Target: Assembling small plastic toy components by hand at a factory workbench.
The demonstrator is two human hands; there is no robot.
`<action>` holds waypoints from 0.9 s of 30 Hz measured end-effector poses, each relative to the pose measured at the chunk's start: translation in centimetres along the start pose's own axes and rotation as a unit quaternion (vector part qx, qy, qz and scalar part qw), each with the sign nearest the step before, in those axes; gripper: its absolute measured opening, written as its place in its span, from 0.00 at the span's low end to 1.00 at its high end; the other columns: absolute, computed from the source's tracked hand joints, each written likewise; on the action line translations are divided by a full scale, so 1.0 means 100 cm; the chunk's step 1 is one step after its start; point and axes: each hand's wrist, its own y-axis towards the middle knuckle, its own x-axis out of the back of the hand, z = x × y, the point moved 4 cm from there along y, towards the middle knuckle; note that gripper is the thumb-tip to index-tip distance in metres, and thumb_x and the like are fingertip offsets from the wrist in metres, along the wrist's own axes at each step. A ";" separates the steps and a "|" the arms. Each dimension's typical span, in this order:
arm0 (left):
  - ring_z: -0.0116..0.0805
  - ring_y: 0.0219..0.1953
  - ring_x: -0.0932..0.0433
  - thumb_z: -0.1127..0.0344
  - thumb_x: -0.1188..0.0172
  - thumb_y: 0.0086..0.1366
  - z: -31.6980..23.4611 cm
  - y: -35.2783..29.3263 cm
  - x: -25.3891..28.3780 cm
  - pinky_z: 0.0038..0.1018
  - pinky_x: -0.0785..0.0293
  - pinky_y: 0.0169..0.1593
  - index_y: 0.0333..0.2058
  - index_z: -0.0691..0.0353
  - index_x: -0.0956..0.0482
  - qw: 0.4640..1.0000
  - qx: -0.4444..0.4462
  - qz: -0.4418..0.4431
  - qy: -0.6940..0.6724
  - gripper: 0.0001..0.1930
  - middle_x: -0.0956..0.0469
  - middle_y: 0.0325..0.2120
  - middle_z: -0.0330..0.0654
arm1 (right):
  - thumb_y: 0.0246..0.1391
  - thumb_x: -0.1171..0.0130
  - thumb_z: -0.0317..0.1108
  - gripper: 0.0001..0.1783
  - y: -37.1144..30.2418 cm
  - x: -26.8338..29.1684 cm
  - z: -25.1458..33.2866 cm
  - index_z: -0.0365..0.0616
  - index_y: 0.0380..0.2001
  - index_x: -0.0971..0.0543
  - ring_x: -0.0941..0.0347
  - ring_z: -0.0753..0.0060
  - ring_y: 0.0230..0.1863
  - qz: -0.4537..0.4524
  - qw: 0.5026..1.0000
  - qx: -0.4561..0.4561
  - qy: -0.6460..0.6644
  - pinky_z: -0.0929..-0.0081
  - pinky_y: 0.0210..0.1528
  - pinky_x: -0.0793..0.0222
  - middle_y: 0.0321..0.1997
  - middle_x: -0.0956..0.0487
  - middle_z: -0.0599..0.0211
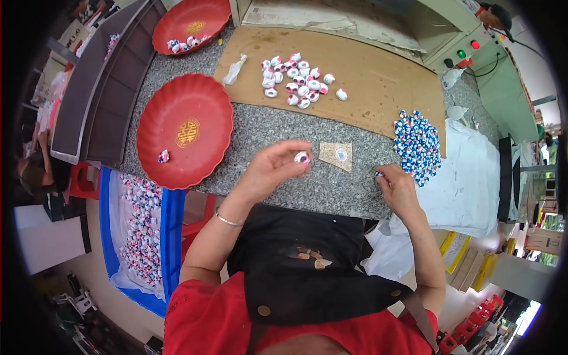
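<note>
In the head view, read as a clock face about its middle, the left hand (266, 171) pinches a small white-and-pink piece (302, 158) between thumb and fingers, just up from centre. The right hand (400, 190), at 3 o'clock, has a tiny blue-and-white piece (378, 175) at its fingertips, partly covered by them. Between the hands a tan patch (329, 152) with a round sticker lies flat on the speckled grey tabletop (284, 127).

At 12 o'clock a loose cluster of white-and-pink pieces (303, 83) sits on a cardboard sheet (378, 89); behind it a metal housing (441, 62) blocks the tabletop's far side, its red and green lights at 2 o'clock. A heap of blue-and-white pieces (417, 145) lies just beyond the right hand, between 2 and 3, beside white sheeting (467, 189). At 10 o'clock a scalloped red plate (207, 103) carries one small piece; another red plate (174, 23), at 11, holds several. At 8 o'clock, below the tabletop, a blue bin (171, 236) is filled with similar pieces.
</note>
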 end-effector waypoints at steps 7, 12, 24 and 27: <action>0.28 0.42 0.22 0.80 0.43 0.60 0.013 -0.031 0.010 0.23 0.24 0.47 0.49 0.66 0.28 0.995 -0.019 -0.052 -0.082 0.18 0.24 0.44 0.43 | 0.48 0.38 0.23 0.08 0.040 -0.015 0.048 0.38 0.35 0.20 0.23 0.60 0.31 -0.003 0.994 0.014 0.104 0.74 0.34 0.28 0.32 0.21 0.57; 0.26 0.43 0.24 0.82 0.42 0.59 0.009 -0.029 0.004 0.21 0.25 0.47 0.51 0.66 0.28 0.997 -0.031 -0.039 -0.053 0.19 0.25 0.44 0.42 | 0.48 0.39 0.24 0.06 0.056 -0.033 0.056 0.39 0.32 0.21 0.24 0.54 0.30 -0.003 0.993 0.109 -0.045 0.65 0.31 0.28 0.30 0.23 0.59; 0.25 0.37 0.23 0.81 0.38 0.55 0.006 -0.016 -0.014 0.21 0.24 0.41 0.43 0.66 0.24 0.941 -0.170 -0.080 0.280 0.16 0.25 0.39 0.41 | 0.48 0.39 0.25 0.05 0.062 -0.032 0.058 0.40 0.31 0.21 0.25 0.52 0.27 0.026 0.989 0.137 -0.050 0.62 0.29 0.29 0.27 0.24 0.58; 0.33 0.34 0.22 0.79 0.37 0.54 0.008 -0.010 -0.020 0.23 0.24 0.37 0.43 0.65 0.25 0.915 -0.229 -0.101 0.317 0.16 0.26 0.37 0.44 | 0.50 0.39 0.25 0.06 0.055 -0.030 0.057 0.40 0.33 0.20 0.23 0.61 0.28 0.001 0.995 0.100 -0.002 0.69 0.30 0.28 0.28 0.23 0.59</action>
